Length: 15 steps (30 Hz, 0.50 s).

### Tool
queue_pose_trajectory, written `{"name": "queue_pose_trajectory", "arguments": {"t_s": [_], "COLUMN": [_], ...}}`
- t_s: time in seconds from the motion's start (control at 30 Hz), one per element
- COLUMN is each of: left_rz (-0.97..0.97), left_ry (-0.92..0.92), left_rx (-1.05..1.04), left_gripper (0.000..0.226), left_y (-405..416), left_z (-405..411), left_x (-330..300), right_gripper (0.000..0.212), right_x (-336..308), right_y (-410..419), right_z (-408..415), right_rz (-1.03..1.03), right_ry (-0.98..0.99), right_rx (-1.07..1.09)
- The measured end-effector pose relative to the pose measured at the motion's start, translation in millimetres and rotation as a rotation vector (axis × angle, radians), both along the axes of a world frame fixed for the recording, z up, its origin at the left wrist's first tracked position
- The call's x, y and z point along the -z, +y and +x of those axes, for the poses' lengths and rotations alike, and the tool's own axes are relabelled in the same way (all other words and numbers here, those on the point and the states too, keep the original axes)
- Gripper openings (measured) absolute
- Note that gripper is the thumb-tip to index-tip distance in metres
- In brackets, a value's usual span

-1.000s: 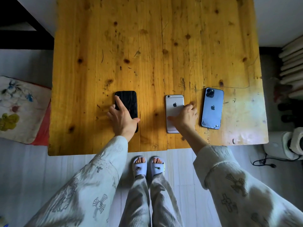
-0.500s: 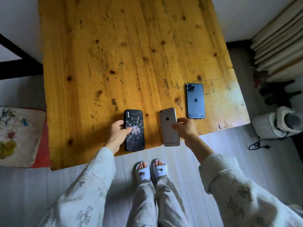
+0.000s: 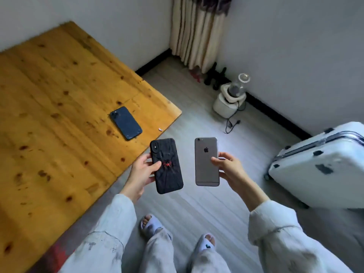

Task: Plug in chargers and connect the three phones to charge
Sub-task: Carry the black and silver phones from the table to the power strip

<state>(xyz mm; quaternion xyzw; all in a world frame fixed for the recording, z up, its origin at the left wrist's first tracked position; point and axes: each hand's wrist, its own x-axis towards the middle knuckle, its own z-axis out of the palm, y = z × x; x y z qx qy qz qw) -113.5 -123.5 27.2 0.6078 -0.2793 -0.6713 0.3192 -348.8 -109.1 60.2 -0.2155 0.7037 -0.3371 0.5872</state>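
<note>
Gripping matte spider-case phone (image 3: 167,166) (left), smooth grey phone (image 3: 206,162) (right).

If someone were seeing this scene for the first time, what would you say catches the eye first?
Two phones held up over the grey floor: a black spider-case phone in the left hand and a grey phone in the right hand. Next, the blue phone lying alone near the corner of the wooden table, and the white suitcase at the right.
</note>
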Motion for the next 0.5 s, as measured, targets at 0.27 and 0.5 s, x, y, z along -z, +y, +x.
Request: {"name": "queue_pose_trajectory", "arguments": {"t_s": [0.27, 0.5], "left_rz": [-0.105, -0.169], "left_ry": [0.031, 0.083], "left_rx": [0.367, 0.816], "left_gripper": [0.023, 0.023], "left_y": [57.7, 161.8], "left_z": [-220.3, -450.0], "left_x": [-50.9, -81.0], "right_gripper": [0.010, 0.033], "right_x": [-36.5, -58.6], "right_y": [161.4, 343.8], "right_z": [-208.6, -371.1], "right_rz": [-0.128, -0.217], "right_ry": [-0.010, 0.052], "right_rx": [0.423, 0.879]}}
